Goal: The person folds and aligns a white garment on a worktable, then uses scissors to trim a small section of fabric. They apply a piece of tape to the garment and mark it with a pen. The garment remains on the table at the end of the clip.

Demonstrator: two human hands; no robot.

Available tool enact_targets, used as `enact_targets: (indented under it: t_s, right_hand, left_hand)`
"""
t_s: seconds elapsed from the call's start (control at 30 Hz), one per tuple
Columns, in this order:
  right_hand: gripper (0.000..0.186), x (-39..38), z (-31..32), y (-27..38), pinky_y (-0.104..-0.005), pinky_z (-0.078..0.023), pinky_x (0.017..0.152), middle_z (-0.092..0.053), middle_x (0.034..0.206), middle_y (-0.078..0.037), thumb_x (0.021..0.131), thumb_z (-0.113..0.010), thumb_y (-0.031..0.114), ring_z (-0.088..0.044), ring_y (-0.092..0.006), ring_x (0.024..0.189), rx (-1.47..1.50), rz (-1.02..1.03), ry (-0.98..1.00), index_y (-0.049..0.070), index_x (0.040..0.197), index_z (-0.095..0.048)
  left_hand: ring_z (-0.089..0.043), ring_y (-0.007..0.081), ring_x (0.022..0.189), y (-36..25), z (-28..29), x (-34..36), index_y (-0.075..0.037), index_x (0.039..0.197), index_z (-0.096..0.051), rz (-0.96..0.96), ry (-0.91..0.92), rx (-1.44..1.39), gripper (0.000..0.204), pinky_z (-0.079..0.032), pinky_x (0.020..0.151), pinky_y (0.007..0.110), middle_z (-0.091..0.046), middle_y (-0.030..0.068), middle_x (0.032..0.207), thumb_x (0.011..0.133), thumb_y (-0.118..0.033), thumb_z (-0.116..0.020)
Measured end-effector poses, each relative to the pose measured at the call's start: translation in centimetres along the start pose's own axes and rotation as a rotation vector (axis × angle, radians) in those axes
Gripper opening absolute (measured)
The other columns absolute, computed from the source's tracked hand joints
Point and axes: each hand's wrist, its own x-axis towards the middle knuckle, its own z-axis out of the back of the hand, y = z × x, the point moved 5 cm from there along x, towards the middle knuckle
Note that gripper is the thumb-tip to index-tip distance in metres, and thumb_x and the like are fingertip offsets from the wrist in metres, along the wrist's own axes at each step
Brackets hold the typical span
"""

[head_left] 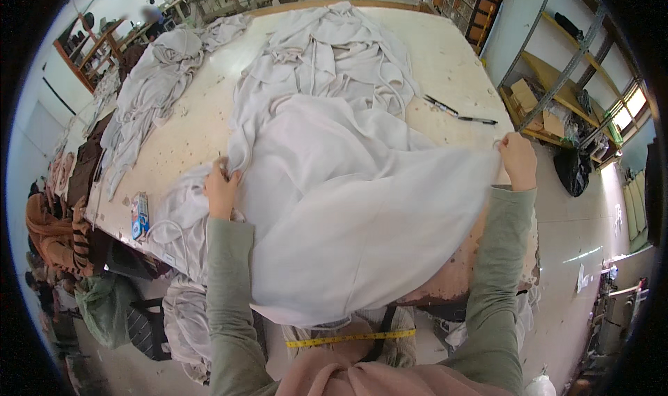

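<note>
Here's the large, pale grey sheet of thin cloth, billowing in soft folds over the middle of the cream-coloured, scuffed worktop and hanging past its near edge! Out on the right, the bare right hand has its fingers curled in, pinching the sheet's right-hand corner, drawn out wide toward the worktop's right edge; the cloth blurs there. Over on the left, the bare left hand is at the sheet's left margin, fingers bent and thumb just apart; whether they're pinching the fabric, I cannot tell. The arms are spread well apart.

Beyond the sheet, a rumpled stretch of matching pale grey fabric runs right up to the far edge. Another long, crumpled grey heap lies along the left edge, and a smaller bunched grey pile sits beside the left hand, by the near left corner. Near that corner stands a small blue-and-white box. Toward the right edge lie two slim black pens, end near end. A yellow tape measure crosses below the near edge, in front of the person.
</note>
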Motion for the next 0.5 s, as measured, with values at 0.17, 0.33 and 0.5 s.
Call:
enact_targets:
  t_s: [0.17, 0.33, 0.5]
  right_hand:
    - [0.028, 0.4, -1.1, 2.3, -0.0356, -0.049, 0.07, -0.066, 0.086, -0.012, 0.084, -0.064, 0.025, -0.064, -0.0258, 0.078, 0.453, 0.042, 0.026, 0.002, 0.1, -0.063]
    - [0.031, -3.9, -4.0, 14.6, -0.0268, -0.048, 0.078, -0.062, 0.103, -0.002, 0.092, -0.059, 0.02, -0.061, -0.0142, 0.088, 1.215, 0.158, 0.659, 0.007, 0.12, -0.057]
    - [0.047, -10.2, -3.2, 21.6, -0.0361, -0.045, 0.087, -0.057, 0.111, -0.009, 0.09, -0.062, 0.034, -0.053, -0.0232, 0.105, 1.057, 0.686, 0.296, 0.006, 0.126, -0.051]
  left_hand:
    - [-0.06, 0.0327, 0.078, -6.9, 4.5, -3.5, -0.002, 0.099, -0.068, -0.269, -0.155, -0.26, 0.017, -0.047, 0.071, 0.041, -0.061, 0.0159, 0.093, 0.085, -0.009, -0.061]
    - [-0.06, 0.022, 0.06, -18.4, 6.1, -13.1, -0.015, 0.12, -0.062, -0.808, 0.223, -0.466, 0.042, -0.05, 0.05, 0.034, -0.06, 0.0053, 0.082, 0.079, -0.01, -0.059]
    - [-0.063, 0.0188, 0.06, -22.1, 2.8, -21.8, -0.026, 0.136, -0.047, -1.012, 0.606, -0.261, 0.062, -0.05, 0.048, 0.031, -0.061, 0.0024, 0.077, 0.077, -0.019, -0.063]
